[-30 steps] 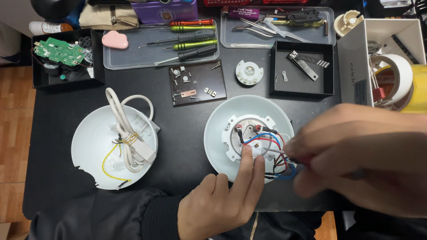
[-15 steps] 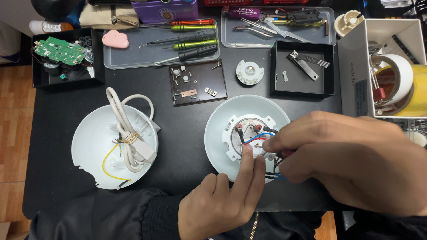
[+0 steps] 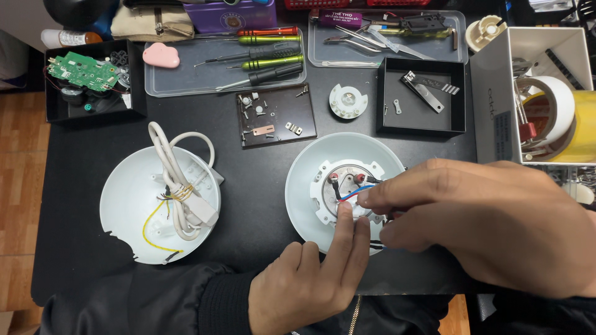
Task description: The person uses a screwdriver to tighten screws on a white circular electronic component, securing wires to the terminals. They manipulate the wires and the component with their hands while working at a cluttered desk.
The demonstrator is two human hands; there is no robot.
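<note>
Both hands [image 3: 397, 248] on wires [image 3: 351, 193] in white round housing [image 3: 304, 186].

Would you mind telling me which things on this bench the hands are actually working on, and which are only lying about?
In hand:
- white round housing
- red and blue wires, pinched by the right hand
- left hand, fingers pressing the inner plate

Lying about:
- other white shell with coiled cable
- screwdrivers in clear tray
- green circuit board
- nail clipper
- tape rolls

Black counter [image 3: 261, 180]: white shell w/ coiled cord [image 3: 158, 205], clear tray of screwdrivers [image 3: 223, 65], green circuit board [image 3: 84, 71], pink eraser [image 3: 161, 55], yellow tape roll [image 3: 580, 127].
</note>
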